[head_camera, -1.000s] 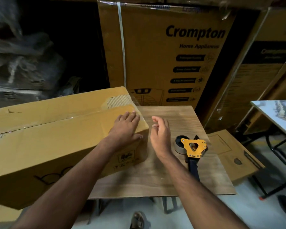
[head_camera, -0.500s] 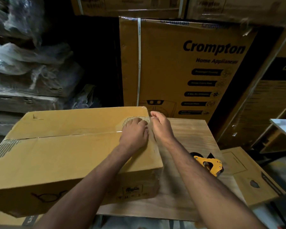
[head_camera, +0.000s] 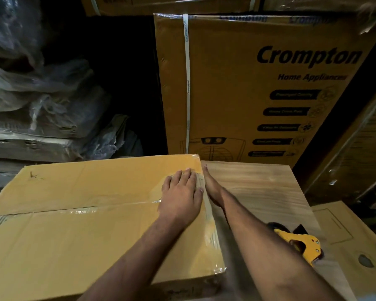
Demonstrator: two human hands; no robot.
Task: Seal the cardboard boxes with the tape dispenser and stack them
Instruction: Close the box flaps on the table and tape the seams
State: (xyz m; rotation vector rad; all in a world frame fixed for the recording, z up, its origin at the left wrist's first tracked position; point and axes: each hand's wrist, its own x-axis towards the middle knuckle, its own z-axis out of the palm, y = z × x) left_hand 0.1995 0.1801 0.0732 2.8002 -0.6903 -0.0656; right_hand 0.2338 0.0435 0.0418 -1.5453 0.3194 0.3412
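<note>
Carton point(head_camera: 258, 88) at 1 o'clock is reading "Crompton Home Appliances". Left hand point(head_camera: 180, 196), previously curled, is now pressing straightened fingers point(head_camera: 188, 179) flat on box point(head_camera: 85, 224); right hand point(head_camera: 212, 187) is lying extended along its edge.

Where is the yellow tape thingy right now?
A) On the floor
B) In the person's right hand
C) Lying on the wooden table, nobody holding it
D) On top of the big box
C: the yellow tape dispenser lies on the wooden table beside the right forearm, while the left hand lies flat on the cardboard box and the right hand presses its end.
</note>
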